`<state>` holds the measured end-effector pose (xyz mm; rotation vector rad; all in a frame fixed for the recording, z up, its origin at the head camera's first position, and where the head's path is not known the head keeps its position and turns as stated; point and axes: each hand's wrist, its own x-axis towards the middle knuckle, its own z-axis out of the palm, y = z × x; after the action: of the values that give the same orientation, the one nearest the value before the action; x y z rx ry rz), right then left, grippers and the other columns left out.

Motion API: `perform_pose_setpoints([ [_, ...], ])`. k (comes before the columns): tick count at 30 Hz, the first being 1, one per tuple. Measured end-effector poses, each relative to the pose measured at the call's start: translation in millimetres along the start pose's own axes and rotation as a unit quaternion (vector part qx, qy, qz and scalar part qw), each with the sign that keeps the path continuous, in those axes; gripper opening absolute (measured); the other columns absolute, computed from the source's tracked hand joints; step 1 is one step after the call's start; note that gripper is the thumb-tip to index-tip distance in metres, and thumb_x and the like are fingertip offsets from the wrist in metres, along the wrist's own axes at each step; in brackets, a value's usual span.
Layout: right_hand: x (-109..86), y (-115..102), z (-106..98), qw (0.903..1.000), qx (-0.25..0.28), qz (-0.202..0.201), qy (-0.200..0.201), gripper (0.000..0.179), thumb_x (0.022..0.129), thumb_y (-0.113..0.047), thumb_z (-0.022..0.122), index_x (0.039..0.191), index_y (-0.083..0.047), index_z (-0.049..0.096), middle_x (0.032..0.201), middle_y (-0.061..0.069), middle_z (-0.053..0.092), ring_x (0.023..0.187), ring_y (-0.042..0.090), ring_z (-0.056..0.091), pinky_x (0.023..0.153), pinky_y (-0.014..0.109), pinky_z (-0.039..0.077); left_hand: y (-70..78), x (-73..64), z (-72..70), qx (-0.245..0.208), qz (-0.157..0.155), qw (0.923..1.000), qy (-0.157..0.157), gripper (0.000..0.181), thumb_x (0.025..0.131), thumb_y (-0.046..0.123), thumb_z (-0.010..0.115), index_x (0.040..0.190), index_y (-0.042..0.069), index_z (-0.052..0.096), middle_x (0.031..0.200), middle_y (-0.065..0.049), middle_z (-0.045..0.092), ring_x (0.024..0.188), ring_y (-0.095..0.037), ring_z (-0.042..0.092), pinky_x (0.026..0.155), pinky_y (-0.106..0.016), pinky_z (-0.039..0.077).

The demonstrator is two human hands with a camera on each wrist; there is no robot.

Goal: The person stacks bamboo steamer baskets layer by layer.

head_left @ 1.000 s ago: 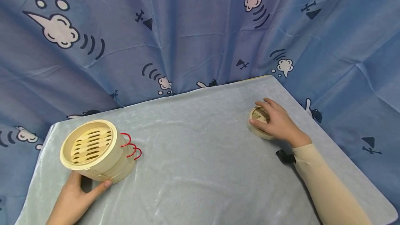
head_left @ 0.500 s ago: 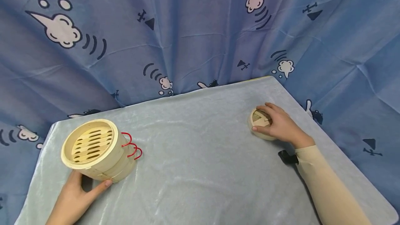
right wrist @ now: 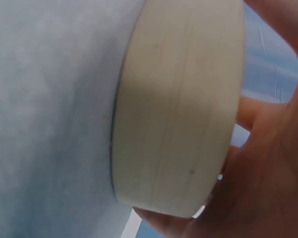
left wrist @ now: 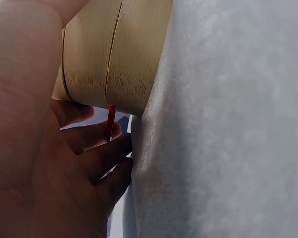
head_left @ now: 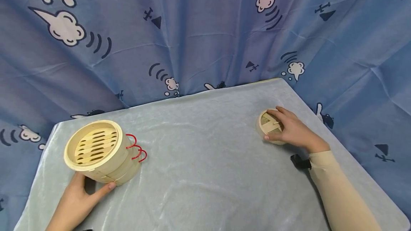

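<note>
1. Bamboo steamer, of round shape and made from stacked tiers, stands on the table. Its top is open, and inside the rim a slatted base with long slots can be seen.
2. The left hand is at the near side of the steamer and grasps it low on the wall. In the head view its thumb lies on the near wall; in the left wrist view the other fingers reach past the wall.
3. Red loops stick out from the right side of the steamer, one near the other.
4. To the right of the steamer, well apart from it, is a small bamboo lid. It has a woven top, and a pale strip crosses it.
5. The right hand grasps this lid, with the thumb and the fingers on its edge. In the right wrist view the lower edge of the lid is against the table cloth.
6. A beige sleeve covers the right arm, with a black device near the wrist.
7. Behind the steamer hangs a blue curtain with printed clouds.
</note>
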<state>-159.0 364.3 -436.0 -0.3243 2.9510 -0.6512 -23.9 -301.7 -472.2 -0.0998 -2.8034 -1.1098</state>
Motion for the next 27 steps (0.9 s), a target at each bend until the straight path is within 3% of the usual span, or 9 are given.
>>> perform_pose_setpoints([
  [11,-1.5,0.2,-4.4,0.9995,0.015,-0.013,-0.025,0.108,0.069,-0.054,0.087,0.157,-0.022,0.032,0.162,0.019,0.014,0.146,0.044,0.009,0.102,0.073,0.020,-2.0,-1.4,3.0,-0.012,0.009,0.9999,0.007,0.102,0.076,0.031,0.088,0.155,0.040,0.025,0.151,-0.005,0.037,0.134,0.002,0.027,0.100,-0.005,0.013],
  [27,0.9,2.7,0.5,1.0000,-0.001,-0.002,0.008,0.104,0.062,-0.065,0.086,0.151,-0.033,0.043,0.159,0.013,0.026,0.140,0.043,0.022,0.099,0.068,0.029,1.6,1.2,-1.6,-0.005,0.011,0.9999,0.012,0.102,0.076,0.032,0.088,0.156,0.039,0.025,0.151,-0.009,0.038,0.135,0.001,0.026,0.102,-0.008,0.012],
])
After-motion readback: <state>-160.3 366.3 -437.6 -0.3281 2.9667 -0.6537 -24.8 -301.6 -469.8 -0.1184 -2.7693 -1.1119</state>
